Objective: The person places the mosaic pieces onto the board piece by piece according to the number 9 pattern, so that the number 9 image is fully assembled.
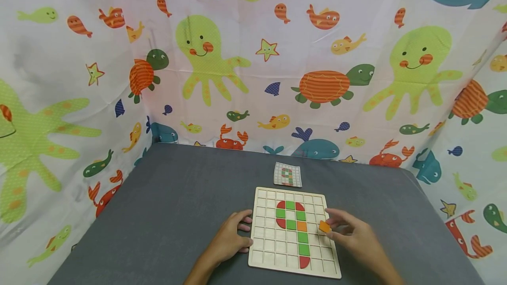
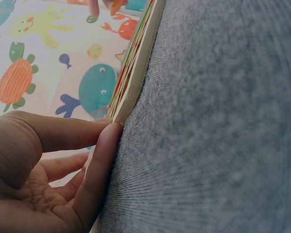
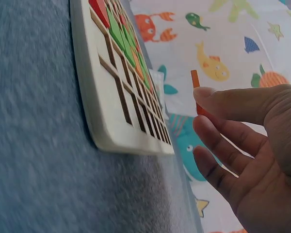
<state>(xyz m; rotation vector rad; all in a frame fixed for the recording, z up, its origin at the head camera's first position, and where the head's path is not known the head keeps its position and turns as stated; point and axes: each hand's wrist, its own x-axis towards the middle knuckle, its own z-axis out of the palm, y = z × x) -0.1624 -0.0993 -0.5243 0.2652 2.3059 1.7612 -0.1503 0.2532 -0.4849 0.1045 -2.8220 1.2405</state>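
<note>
A square wooden grid board (image 1: pixel 269 245) lies on the dark table, with red quarter-round, green square and orange pieces set in its cells. My left hand (image 1: pixel 231 239) is at the board's left edge; in the left wrist view the thumb and a finger (image 2: pixel 104 150) meet on that edge and pinch it. My right hand (image 1: pixel 354 234) holds a thin orange square tile (image 1: pixel 324 226) between thumb and fingers, above the board's right side. In the right wrist view the tile (image 3: pixel 195 80) stands on edge in the pinch, apart from the board.
A small pattern card (image 1: pixel 287 175) lies behind the board, printed with a similar coloured figure on a grid. The dark grey tabletop (image 1: pixel 178 197) spreads around it. A white curtain (image 1: pixel 253 91) with sea animals hangs behind and at both sides.
</note>
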